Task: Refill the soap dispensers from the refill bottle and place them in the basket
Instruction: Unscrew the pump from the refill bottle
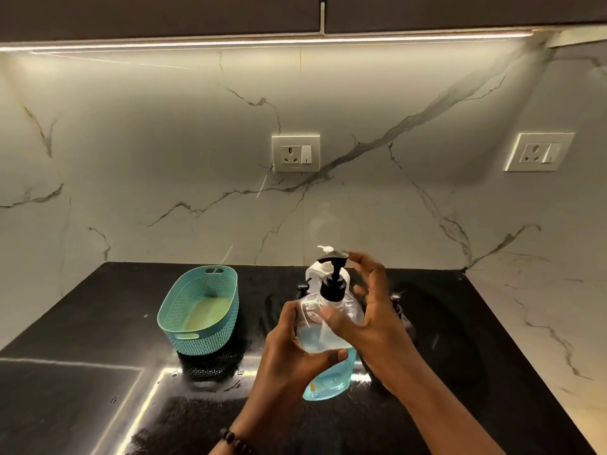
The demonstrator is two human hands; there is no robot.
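A marble-veined backsplash [164,159] rises behind a glossy black countertop [82,323], with a switched wall socket [295,153] at centre and a second socket [538,152] to the right under a strip of cabinet lighting [262,42]. A teal perforated basket [230,310] stands on the counter to the left of the person's hands, holding no bottles. The left hand [295,353] grips the body of a clear soap dispenser [312,320] raised above the counter, its lower part holding pale blue liquid. The right hand [371,310] is open, its thumb against the dispenser's front and its fingertips at the black pump head [333,257]. A white refill bottle [313,272] stands just behind, partly hidden. Below the dispenser, a blue bottle [328,385] rests on the counter. A dark beaded bracelet [236,441] circles the left wrist
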